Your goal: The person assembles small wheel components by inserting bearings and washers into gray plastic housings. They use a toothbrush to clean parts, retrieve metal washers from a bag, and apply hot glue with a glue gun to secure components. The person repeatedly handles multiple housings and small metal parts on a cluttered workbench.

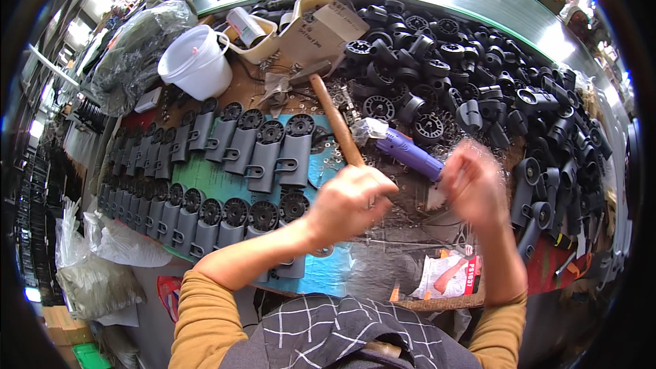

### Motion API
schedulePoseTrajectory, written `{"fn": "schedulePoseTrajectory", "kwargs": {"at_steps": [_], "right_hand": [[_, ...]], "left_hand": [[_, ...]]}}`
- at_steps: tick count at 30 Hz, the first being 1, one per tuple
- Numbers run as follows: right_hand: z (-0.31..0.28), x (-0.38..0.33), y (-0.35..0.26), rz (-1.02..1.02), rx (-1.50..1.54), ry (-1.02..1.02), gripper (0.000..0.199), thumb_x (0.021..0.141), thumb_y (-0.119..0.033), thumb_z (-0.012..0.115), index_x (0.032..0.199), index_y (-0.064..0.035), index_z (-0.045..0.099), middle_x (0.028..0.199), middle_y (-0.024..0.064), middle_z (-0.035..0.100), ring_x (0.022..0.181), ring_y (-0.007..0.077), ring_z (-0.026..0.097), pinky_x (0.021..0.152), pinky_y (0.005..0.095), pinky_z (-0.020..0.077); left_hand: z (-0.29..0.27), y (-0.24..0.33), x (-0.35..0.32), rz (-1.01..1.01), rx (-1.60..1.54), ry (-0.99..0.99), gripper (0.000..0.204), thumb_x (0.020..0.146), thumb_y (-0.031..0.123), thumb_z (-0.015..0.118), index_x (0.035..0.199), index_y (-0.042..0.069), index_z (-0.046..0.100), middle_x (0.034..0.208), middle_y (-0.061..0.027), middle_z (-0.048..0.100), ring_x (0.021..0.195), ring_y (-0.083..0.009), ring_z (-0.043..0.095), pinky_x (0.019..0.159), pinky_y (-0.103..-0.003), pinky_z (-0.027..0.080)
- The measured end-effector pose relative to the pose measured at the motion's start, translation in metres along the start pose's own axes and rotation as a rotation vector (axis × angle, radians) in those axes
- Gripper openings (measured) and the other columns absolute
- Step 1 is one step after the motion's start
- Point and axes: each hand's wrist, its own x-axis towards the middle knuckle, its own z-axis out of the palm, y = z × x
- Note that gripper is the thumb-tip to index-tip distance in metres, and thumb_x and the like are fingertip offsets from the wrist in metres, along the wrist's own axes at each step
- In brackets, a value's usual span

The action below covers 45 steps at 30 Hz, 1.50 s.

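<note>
Hammer [335, 119] is by left hand [350, 203], purple tool [410, 155] by right hand [476, 182], fingers' blurred grip unclear, cardboard [318, 35] bearing handwriting.

Cluttered workbench [434, 305] with two rows of grey parts [186, 223], heaped black parts [470, 115] and a white bucket [198, 66].

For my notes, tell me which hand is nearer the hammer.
Left. The left hand is at the lower end of the hammer; the right hand is farther right, beside the purple tool.
</note>
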Motion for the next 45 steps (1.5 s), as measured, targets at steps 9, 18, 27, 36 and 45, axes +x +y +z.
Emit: {"fn": "schedulePoseTrajectory", "kwargs": {"at_steps": [9, 18, 27, 36, 45], "right_hand": [[0.022, 0.069, 0.065, -0.155, -1.047, 0.154, 0.041, 0.082, -0.019, 0.069, 0.114, 0.0007, 0.054, 0.094, 0.0063, 0.057, 0.086, 0.0187, 0.06, 0.079, 0.031, 0.0499], [0.063, 0.118, 0.114, -0.115, -1.817, 0.065, 0.072, 0.073, -0.002, 0.062, 0.139, -0.0021, 0.034, 0.115, 0.0266, 0.049, 0.1, 0.0481, 0.055, 0.092, 0.0506, 0.0445], [0.051, 0.152, 0.023, -0.443, -1.564, 0.155, 0.059, 0.072, -0.008, 0.065, 0.129, -0.002, 0.054, 0.098, 0.017, 0.063, 0.079, 0.0267, 0.065, 0.072, 0.0362, 0.0541], [0.02, 0.207, 0.031, -1.128, -2.294, 0.156, 0.014, 0.076, -0.016, 0.066, 0.087, -0.0063, 0.066, 0.092, 0.0121, 0.058, 0.09, 0.03, 0.055, 0.076, 0.0441, 0.0471], [0.048, 0.212, 0.106, -0.735, -1.826, -0.015, 0.009, 0.076, -0.018, 0.07, 0.076, -0.0098, 0.068, 0.089, 0.0061, 0.061, 0.097, 0.0272, 0.055, 0.083, 0.0409, 0.0421]], "left_hand": [[-0.045, 0.014, -0.112, -0.385, 0.295, -0.219, 0.053, 0.078, 0.034, 0.074, 0.123, 0.013, 0.059, 0.131, -0.0131, 0.051, 0.127, -0.0331, 0.043, 0.106, -0.049, 0.032], [-0.069, -0.012, -0.115, -0.344, 0.271, -0.061, 0.05, 0.083, 0.039, 0.07, 0.123, 0.01, 0.059, 0.135, -0.0171, 0.048, 0.129, -0.0378, 0.038, 0.109, -0.049, 0.031], [-0.036, -0.093, -0.038, -0.649, 0.603, -0.253, 0.084, 0.079, 0.04, 0.074, 0.146, 0.015, 0.029, 0.154, -0.017, 0.017, 0.136, -0.0401, 0.03, 0.101, -0.058, 0.039], [-0.06, -0.079, -0.034, -0.627, 0.234, 0.059, 0.069, 0.066, 0.014, 0.069, 0.131, 0.008, 0.045, 0.141, -0.0202, 0.027, 0.125, -0.0446, 0.038, 0.104, -0.051, 0.038], [-0.016, 0.033, -0.068, -0.465, -0.081, -0.274, 0.064, 0.07, 0.014, 0.069, 0.13, 0.011, 0.045, 0.141, -0.0224, 0.028, 0.129, -0.0446, 0.031, 0.108, -0.053, 0.031]]}}
